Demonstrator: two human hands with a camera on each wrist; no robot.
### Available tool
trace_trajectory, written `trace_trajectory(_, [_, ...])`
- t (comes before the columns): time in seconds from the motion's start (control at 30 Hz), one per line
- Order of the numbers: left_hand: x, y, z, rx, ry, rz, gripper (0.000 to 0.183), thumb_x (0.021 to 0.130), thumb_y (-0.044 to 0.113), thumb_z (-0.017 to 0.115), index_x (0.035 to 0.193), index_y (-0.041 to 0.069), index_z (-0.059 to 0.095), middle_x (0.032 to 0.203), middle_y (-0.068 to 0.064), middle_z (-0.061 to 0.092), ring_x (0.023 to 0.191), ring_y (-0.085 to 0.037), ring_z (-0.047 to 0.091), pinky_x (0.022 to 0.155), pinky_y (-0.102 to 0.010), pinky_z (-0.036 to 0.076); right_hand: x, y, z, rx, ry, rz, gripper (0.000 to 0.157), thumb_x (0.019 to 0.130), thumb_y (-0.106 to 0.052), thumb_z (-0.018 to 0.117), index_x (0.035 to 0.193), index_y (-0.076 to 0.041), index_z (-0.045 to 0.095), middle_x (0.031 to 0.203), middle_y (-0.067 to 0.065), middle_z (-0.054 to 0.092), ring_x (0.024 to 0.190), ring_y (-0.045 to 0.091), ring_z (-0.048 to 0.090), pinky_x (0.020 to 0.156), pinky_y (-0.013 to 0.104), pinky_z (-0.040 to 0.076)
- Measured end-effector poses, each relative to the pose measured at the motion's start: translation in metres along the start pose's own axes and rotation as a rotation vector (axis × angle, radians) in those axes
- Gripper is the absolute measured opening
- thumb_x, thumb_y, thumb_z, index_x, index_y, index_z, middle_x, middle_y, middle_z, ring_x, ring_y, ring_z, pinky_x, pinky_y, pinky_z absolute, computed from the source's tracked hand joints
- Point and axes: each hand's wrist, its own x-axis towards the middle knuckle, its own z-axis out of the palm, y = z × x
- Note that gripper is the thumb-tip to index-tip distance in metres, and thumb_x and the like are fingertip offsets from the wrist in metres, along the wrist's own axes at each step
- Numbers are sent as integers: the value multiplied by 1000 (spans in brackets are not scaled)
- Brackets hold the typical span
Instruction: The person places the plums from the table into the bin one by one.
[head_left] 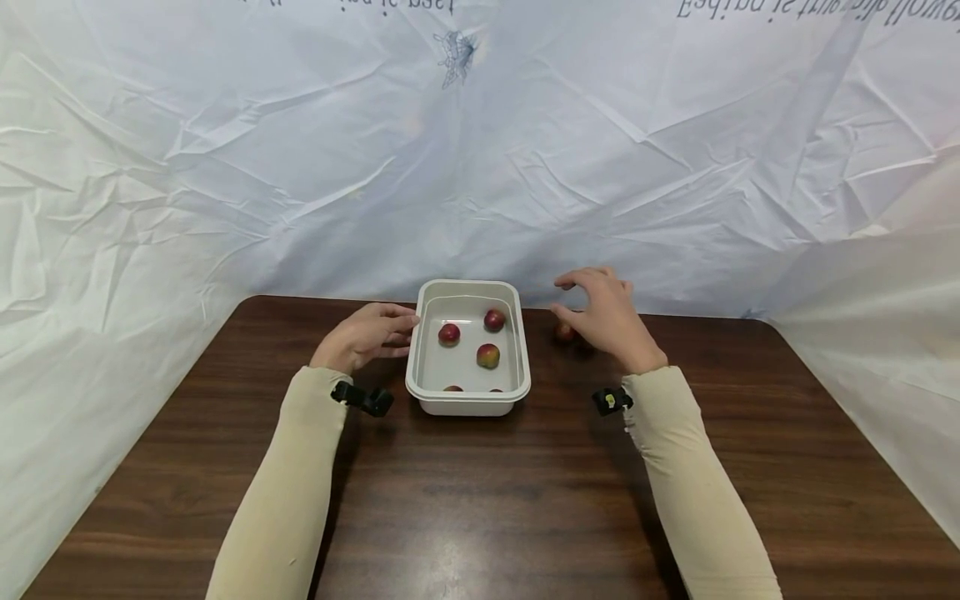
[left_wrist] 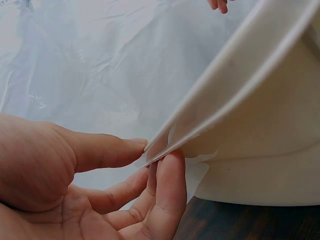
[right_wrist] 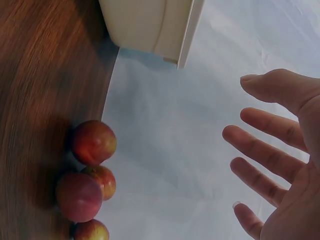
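Observation:
A cream plastic container (head_left: pixel 467 407) stands near the table's far edge. Inside lie red plums (head_left: pixel 449 334), one of them a yellow-green and red plum (head_left: pixel 487 356); the front rim partly hides two more. My left hand (head_left: pixel 367 335) pinches the container's left rim, with the thumb on top and fingertips underneath in the left wrist view. To the container's right, my right hand (head_left: pixel 606 315) hovers over the plums on the table, thumb and fingers spread, holding nothing. Several loose plums (right_wrist: pixel 93 142) show in the right wrist view, close together; in the head view the hand mostly covers them.
A dark wooden table (head_left: pixel 480 508) stretches toward me. Creased white sheeting (head_left: pixel 465 167) hangs behind its far edge and along both sides. Black wrist cameras (head_left: pixel 363 398) sit on both sleeves.

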Motion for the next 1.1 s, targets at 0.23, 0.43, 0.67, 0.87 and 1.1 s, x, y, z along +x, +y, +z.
trace_trajectory(0.23, [1,0,0,4,3,-1,43,108,23,54,145,1,51,122,-13,62,97,-15,65,102,-42,57,1,11,2,19,-3,19,37,95,-26,75,128,-11,68,131,11,66,125,37,45,89,53,24])
trace_trajectory(0.43, [1,0,0,4,4,-4,43,108,23,54,145,1,51,123,-13,61,97,-15,65,102,-43,57,1,17,8,2,-27,27,36,95,-29,74,127,-11,69,135,12,65,120,36,44,85,51,22])
trace_trajectory(0.67, [1,-1,0,-3,7,0,43,108,22,54,144,0,51,127,-15,61,101,-17,65,103,-44,56,1,24,14,-12,-72,58,40,94,-24,75,131,-10,66,138,15,62,123,38,41,87,53,19])
trace_trajectory(0.87, [0,-1,0,-6,7,1,43,107,23,55,144,0,52,130,-17,60,105,-20,65,104,-45,56,0,30,21,-14,-99,76,41,94,-23,75,132,-8,65,138,16,62,123,41,41,88,55,18])
trace_trajectory(1.1, [0,-1,0,-6,10,-1,43,107,23,55,144,1,52,129,-16,61,104,-20,65,103,-45,56,-1,37,29,-27,-129,81,42,95,-26,74,133,-9,65,136,15,64,122,38,41,89,55,18])
